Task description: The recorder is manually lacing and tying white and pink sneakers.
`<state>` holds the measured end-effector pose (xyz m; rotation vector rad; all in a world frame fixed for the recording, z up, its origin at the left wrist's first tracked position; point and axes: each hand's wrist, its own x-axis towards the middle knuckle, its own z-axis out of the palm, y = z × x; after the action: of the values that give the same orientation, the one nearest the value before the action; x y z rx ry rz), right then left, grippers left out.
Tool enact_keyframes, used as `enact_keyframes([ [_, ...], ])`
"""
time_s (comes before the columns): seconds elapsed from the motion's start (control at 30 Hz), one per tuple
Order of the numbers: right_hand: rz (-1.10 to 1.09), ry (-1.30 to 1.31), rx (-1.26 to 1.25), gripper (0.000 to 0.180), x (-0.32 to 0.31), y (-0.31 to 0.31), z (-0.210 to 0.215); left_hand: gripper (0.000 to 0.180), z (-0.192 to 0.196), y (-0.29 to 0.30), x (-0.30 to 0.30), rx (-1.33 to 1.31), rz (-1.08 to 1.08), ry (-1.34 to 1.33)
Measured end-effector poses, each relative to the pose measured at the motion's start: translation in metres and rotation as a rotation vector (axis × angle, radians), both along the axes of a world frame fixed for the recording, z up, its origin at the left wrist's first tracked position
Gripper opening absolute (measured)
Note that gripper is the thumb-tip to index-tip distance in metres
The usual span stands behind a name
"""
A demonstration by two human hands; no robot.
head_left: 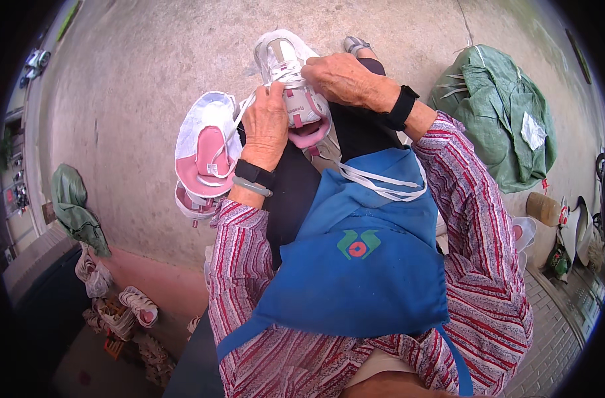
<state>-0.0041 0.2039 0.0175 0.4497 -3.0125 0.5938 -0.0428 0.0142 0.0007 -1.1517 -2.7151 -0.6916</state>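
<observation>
The shoe (296, 50) sits in the upper centre of the frame, toe toward the top edge and collar toward the lower one. Its upper is mostly white and pale grey, with beige around the toe, small pink tabs beside the lacing and a pink lining at the collar (dark lettering marks the tongue). White laces (288, 74) cross it in several rows.

The left hand (266, 123) is at the lacing's left side, its fingers drawn in narrow around a lace strand that trails toward the lower left. The right hand (349, 78) bends over the opposite side, fingers curled at the laces; its tips are partly hidden, so I cannot tell whether they grip.

Left of the left hand is a white shoe with a pink insole (209, 149). Spare laces (382, 187) lie across the blue apron (355, 285), below the shoe.
</observation>
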Motion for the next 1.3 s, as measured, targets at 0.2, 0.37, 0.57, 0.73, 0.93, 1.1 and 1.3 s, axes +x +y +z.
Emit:
enact_keyframes([
  [0.2,-0.090,-0.132,-0.361,0.017,0.011,0.005,-0.021,0.009,0.014,0.001,0.005,0.191,-0.133,0.152],
  [0.37,-0.339,0.008,-0.039,0.035,0.040,-0.035,0.012,0.016,0.015,-0.011,0.014,0.242,-0.050,-0.104],
  [0.57,-0.378,-0.126,0.115,0.023,0.035,-0.047,0.009,0.022,0.007,-0.007,0.008,0.204,-0.081,-0.103],
  [0.73,-0.257,-0.035,-0.121,0.015,0.033,-0.021,-0.024,0.017,0.006,0.004,0.005,0.180,-0.078,-0.030],
  [0.93,-0.307,-0.012,-0.328,0.018,0.039,-0.022,-0.022,0.009,-0.002,0.005,0.007,0.207,-0.117,-0.144],
  [1.1,-0.294,-0.062,0.008,0.024,0.038,-0.033,-0.006,0.006,0.009,-0.017,0.010,0.385,-0.033,-0.724],
  [1.3,-0.290,0.295,0.373,0.010,0.028,-0.027,-0.005,0.009,0.015,0.008,-0.001,0.262,-0.149,-0.259],
])
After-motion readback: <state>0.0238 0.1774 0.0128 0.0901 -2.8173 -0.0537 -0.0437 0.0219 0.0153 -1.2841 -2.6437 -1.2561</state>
